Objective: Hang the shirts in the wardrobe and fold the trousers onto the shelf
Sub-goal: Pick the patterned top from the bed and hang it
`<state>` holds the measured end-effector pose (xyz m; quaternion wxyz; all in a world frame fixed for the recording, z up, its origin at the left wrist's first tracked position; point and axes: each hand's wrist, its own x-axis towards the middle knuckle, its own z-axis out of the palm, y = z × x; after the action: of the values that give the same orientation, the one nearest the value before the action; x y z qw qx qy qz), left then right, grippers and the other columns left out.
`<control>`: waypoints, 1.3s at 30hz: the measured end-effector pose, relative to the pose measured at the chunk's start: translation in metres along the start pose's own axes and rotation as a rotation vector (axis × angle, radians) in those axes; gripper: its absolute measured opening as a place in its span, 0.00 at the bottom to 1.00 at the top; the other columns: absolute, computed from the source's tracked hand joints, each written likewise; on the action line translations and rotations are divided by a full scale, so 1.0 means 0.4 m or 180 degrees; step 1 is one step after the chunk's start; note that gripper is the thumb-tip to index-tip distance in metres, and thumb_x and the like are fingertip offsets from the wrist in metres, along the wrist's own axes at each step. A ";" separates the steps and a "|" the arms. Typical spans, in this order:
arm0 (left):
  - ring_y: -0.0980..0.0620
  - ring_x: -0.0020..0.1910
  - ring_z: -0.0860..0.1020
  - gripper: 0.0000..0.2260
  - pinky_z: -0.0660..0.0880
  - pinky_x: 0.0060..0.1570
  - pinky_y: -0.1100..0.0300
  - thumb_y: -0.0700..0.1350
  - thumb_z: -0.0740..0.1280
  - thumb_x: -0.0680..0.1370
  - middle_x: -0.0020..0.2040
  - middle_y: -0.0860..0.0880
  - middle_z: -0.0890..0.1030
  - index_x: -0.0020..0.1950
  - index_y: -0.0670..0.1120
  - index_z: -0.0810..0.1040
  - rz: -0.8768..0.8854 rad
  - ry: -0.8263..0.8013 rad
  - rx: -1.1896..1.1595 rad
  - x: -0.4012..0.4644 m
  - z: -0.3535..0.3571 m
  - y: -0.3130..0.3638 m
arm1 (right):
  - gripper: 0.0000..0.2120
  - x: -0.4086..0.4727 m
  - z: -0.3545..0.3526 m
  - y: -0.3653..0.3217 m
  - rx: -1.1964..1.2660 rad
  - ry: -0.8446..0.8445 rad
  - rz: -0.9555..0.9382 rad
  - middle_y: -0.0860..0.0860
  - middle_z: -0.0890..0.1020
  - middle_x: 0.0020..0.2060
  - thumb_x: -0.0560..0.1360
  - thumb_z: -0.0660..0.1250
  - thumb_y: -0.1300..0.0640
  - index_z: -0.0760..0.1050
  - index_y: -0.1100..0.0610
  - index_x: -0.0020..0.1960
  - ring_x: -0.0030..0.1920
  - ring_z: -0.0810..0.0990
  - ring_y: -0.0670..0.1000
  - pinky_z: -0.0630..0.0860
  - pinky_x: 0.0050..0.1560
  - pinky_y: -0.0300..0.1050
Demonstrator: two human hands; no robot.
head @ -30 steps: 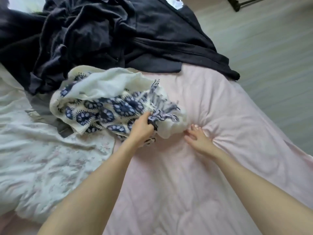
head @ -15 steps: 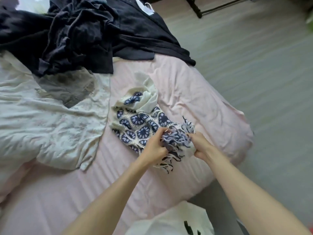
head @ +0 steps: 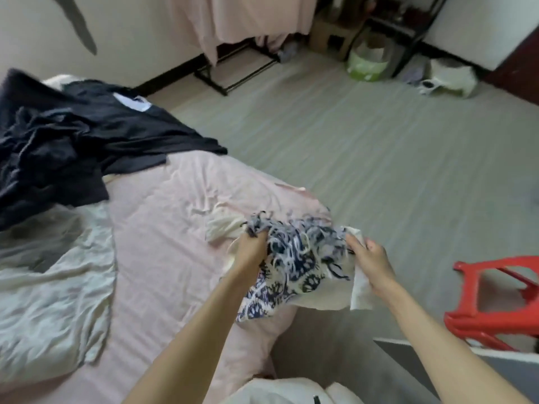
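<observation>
A white garment with a navy floral print and fringe (head: 297, 260) is lifted off the corner of the pink bed (head: 163, 223). My left hand (head: 252, 252) grips its bunched fringe edge. My right hand (head: 370, 262) pinches the white edge on the other side. A heap of dark navy clothes (head: 73, 147) lies at the bed's far left. A pale grey-white garment (head: 49, 287) is spread flat on the bed's near left.
A red plastic stool (head: 495, 301) stands on the grey floor to the right. A black-framed rack draped in pink cloth (head: 239, 27) lines the far wall, with a green-and-white bin (head: 367, 64) and a white bag (head: 449, 78) beside it.
Both hands have pulled the printed garment off the bed toward its right corner and lifted it. My view has swung up and right, so the floor and far wall show.
</observation>
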<state>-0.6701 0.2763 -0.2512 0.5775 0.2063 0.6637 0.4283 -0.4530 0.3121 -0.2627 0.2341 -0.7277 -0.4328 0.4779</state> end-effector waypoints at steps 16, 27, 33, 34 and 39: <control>0.52 0.28 0.81 0.16 0.77 0.26 0.64 0.39 0.55 0.81 0.31 0.45 0.82 0.40 0.41 0.79 -0.0195 -0.2224 -0.1130 -0.424 0.473 0.231 | 0.35 -0.290 -0.379 0.102 0.0224 -0.0323 -0.1612 0.25 0.71 0.57 0.69 0.73 0.48 0.58 0.39 0.70 0.61 0.70 0.31 0.65 0.59 0.26; 0.48 0.67 0.68 0.60 0.66 0.66 0.47 0.74 0.70 0.53 0.73 0.48 0.62 0.77 0.52 0.48 0.1038 -0.2246 0.0489 -0.469 0.456 0.131 | 0.14 -0.419 -0.603 -0.081 0.0536 0.0828 -0.1518 0.65 0.80 0.45 0.76 0.63 0.59 0.71 0.73 0.48 0.49 0.79 0.65 0.76 0.51 0.55; 0.51 0.52 0.81 0.29 0.79 0.50 0.57 0.58 0.72 0.68 0.54 0.49 0.83 0.64 0.47 0.70 0.0568 -0.3182 0.1023 -0.489 0.499 0.027 | 0.19 -0.398 -0.647 -0.164 0.1393 0.1090 -0.1381 0.68 0.76 0.57 0.77 0.64 0.57 0.70 0.72 0.59 0.59 0.75 0.65 0.71 0.62 0.60; 0.50 0.47 0.83 0.25 0.80 0.45 0.57 0.54 0.71 0.71 0.50 0.46 0.84 0.62 0.43 0.72 0.0497 -0.2996 0.0977 -0.487 0.517 0.044 | 0.19 -0.400 -0.649 -0.157 0.1406 0.0998 -0.1370 0.65 0.77 0.58 0.77 0.63 0.56 0.71 0.69 0.62 0.60 0.75 0.62 0.70 0.64 0.58; 0.48 0.35 0.82 0.17 0.79 0.35 0.61 0.46 0.53 0.81 0.37 0.42 0.83 0.47 0.37 0.76 -0.0425 -0.3123 0.0108 -0.466 0.575 0.149 | 0.35 -0.448 -0.637 -0.008 0.1068 0.0113 -0.1391 0.45 0.63 0.72 0.73 0.63 0.42 0.54 0.50 0.75 0.69 0.62 0.43 0.60 0.66 0.40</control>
<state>-0.4200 0.2418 -0.0854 0.8446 0.3500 0.3323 0.2319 -0.2559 0.1795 -0.0615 0.4564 -0.5765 -0.4901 0.4682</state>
